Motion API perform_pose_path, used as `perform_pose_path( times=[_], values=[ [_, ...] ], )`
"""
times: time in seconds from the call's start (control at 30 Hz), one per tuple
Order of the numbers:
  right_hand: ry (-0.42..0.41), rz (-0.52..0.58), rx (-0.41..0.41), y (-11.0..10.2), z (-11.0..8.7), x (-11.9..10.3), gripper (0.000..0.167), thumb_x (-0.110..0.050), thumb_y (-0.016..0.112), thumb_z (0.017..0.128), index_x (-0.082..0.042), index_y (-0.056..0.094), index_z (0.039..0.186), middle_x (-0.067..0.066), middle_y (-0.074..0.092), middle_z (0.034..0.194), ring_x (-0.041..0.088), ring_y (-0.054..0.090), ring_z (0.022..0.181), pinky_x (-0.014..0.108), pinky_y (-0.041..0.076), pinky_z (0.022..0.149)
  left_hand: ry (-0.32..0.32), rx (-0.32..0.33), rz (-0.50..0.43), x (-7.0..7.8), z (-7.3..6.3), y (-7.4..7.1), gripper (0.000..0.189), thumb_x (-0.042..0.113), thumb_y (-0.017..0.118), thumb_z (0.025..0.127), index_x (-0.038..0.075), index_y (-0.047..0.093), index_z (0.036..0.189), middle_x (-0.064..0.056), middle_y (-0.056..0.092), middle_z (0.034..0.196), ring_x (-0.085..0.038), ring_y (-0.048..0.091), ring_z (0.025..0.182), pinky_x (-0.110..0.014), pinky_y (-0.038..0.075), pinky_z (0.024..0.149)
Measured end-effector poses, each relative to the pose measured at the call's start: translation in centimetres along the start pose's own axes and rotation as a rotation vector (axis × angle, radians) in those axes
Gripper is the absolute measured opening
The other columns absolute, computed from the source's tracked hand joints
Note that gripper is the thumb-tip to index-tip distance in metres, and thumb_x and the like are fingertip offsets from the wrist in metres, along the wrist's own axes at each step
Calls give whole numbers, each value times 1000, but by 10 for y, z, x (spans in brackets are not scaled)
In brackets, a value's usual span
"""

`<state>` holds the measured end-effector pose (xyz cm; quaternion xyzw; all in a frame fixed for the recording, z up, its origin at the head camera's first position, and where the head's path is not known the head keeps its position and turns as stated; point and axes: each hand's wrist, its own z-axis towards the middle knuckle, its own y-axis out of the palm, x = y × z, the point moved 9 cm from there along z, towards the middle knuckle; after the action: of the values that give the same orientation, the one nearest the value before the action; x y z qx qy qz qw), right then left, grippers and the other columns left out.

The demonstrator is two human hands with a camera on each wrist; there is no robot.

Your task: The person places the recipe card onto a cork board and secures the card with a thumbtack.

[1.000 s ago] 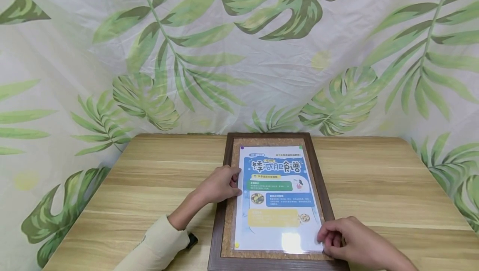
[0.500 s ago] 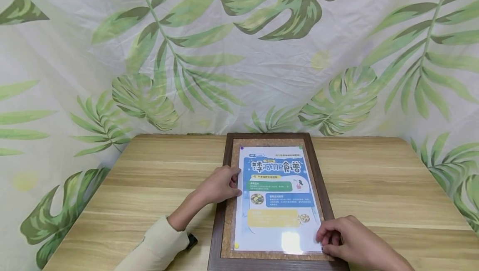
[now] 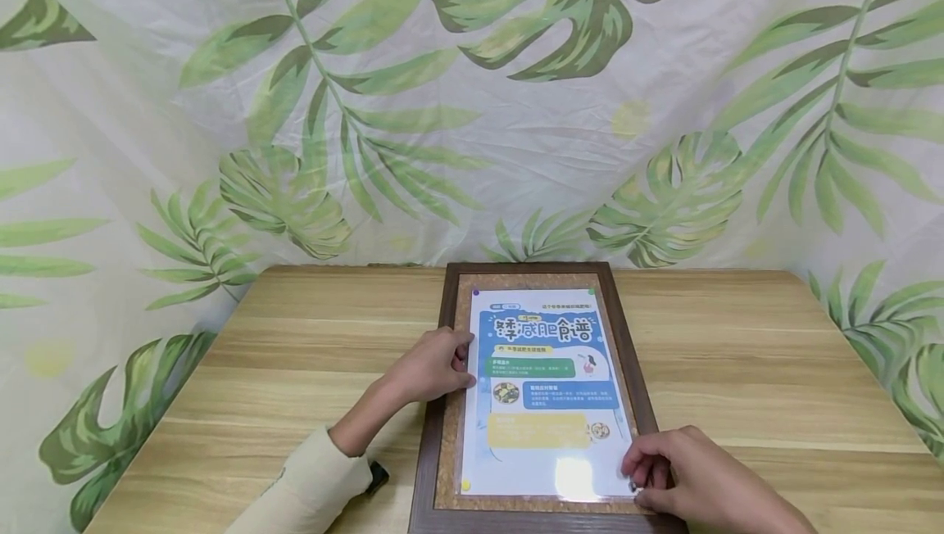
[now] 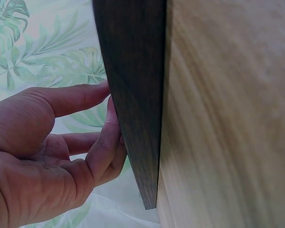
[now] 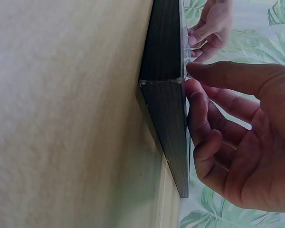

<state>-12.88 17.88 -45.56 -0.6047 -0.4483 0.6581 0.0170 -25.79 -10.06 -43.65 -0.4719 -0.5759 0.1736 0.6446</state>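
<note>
A corkboard (image 3: 450, 444) in a dark wooden frame (image 3: 546, 522) lies on the table. On it is a printed, glossy poster sheet (image 3: 516, 470). Coloured pushpins mark three of its corners: purple (image 3: 476, 293), green (image 3: 592, 291) and yellow (image 3: 465, 485). My left hand (image 3: 431, 364) rests at the sheet's left edge, thumb and forefinger apart. At the lower right corner my right hand (image 3: 689, 472) pinches a tiny dark pushpin (image 3: 633, 486), mostly hidden by the fingertips. The wrist views show the left hand (image 4: 61, 147) and right hand (image 5: 247, 137) beside the frame's edge.
The wood-grain table (image 3: 774, 370) extends on both sides of the board. A leaf-patterned cloth (image 3: 531, 124) hangs behind and at the sides. Something small and black (image 3: 378, 478) shows beside my left sleeve (image 3: 302, 485).
My right fingertips have shifted very slightly left, and a dark speck of the pushpin now shows between them. The left hand and board have stayed in place.
</note>
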Motion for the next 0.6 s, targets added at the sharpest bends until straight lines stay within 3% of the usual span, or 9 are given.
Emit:
perform_pose_path(
  times=[0.17, 0.47, 0.6],
  values=[
    [-39, -59, 39, 0, 0, -5, 19, -5, 86, 87, -17, 75, 97, -20, 65, 82, -8, 57, 71, 19, 55, 60, -4, -2, 3, -1, 0, 0, 55, 2, 88, 87, -9, 66, 136, -8, 62, 93, -18, 55, 81, -25, 46, 65],
    [34, -45, 23, 4, 2, -2, 20, 1, 79, 89, -17, 75, 97, -17, 66, 78, -6, 57, 69, 19, 55, 59, 15, -1, 1, 0, 1, 1, 40, 2, 88, 86, -5, 69, 122, -7, 61, 90, -18, 54, 80, -25, 44, 64],
    [15, -45, 29, 3, 2, -4, 21, 2, 79, 90, -18, 76, 95, -17, 66, 79, -6, 57, 69, 19, 55, 59, 11, -3, -4, -1, 1, 1, 40, 3, 88, 87, -5, 69, 121, -8, 60, 90, -18, 54, 80, -25, 43, 63]
  ],
)
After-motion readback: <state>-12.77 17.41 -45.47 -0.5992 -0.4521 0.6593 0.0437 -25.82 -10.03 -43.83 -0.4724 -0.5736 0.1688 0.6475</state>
